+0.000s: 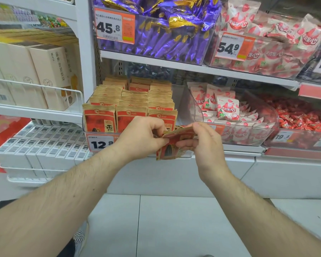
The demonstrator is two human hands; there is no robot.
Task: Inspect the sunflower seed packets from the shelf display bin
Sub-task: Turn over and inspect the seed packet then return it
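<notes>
You hold a few sunflower seed packets (171, 143) between both hands, just in front of the display bin (183, 154) where the rest stand in rows. Your left hand (140, 134) curls its fingers round their left edge; your right hand (202, 140) pinches the top one, thumb above, probably lifting it so you can read the faces.

A white shelf (230, 146) holds clear bins side by side. The left bin (185, 154) is packed with rows of brown and red seed packets (130, 101). Beside it, another bin (248, 134) holds pink and white snack bags (227, 106).
</notes>
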